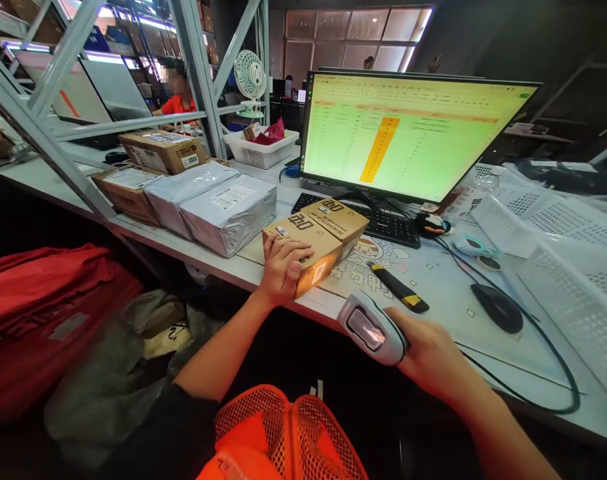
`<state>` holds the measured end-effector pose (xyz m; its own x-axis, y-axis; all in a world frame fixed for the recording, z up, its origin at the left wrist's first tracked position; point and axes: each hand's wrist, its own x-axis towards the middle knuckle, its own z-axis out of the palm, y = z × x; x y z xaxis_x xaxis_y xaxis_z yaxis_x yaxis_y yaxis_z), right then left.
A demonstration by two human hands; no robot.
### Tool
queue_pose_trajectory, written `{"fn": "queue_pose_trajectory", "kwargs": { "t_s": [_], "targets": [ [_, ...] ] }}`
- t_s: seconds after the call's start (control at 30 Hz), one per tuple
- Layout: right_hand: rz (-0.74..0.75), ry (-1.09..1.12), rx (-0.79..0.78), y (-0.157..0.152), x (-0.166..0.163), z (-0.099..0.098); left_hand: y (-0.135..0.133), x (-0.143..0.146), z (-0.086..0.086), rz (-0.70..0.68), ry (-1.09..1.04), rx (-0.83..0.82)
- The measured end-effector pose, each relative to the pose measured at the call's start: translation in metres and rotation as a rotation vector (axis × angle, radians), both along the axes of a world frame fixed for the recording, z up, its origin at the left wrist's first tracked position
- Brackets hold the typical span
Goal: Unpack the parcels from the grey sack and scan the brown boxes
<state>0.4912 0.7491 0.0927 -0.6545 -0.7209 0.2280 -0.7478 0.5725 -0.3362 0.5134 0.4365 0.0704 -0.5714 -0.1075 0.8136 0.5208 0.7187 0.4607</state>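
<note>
Two brown cardboard boxes with dark print sit side by side at the front edge of the desk. My left hand (283, 270) grips the nearer cardboard box (316, 241), fingers over its top and thumb at the front edge. Behind it is the second box (337, 217). In my right hand (426, 347) is a grey handheld barcode scanner (371, 328), its window tilted up in view. An orange glow falls on a label on the near box's front side. Right of the boxes lies a black and yellow utility knife (398, 287).
Grey-wrapped parcels (228, 210) and cardboard parcels (163, 150) stand left. A monitor (408, 133) and keyboard (388, 223) are behind the boxes. Rightward are a mouse (497, 308), a cable and white baskets (578, 267). Metal frame posts rise left; a person in red (178, 103) sits beyond.
</note>
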Motion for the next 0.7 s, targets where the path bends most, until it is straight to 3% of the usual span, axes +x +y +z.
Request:
{"fn": "queue_pose_trajectory", "kwargs": {
  "t_s": [0.13,0.3,0.4,0.57,0.7],
  "targets": [
    [-0.034,-0.028,0.0,0.002,-0.023,0.003,0.001,-0.002,-0.001,0.017,-0.012,0.003],
    [-0.259,-0.033,-0.053,0.015,-0.085,0.005,0.003,-0.006,-0.005,0.074,0.056,-0.019],
    [-0.272,-0.054,-0.037,0.017,-0.112,0.007,0.004,-0.009,-0.007,0.108,0.104,-0.032],
    [-0.199,-0.039,0.002,0.008,-0.117,0.012,0.006,-0.011,-0.01,0.138,0.084,0.012],
    [-0.231,-0.038,0.02,0.009,-0.116,0.01,0.007,-0.013,-0.013,0.153,0.113,0.022]
  ]
}}
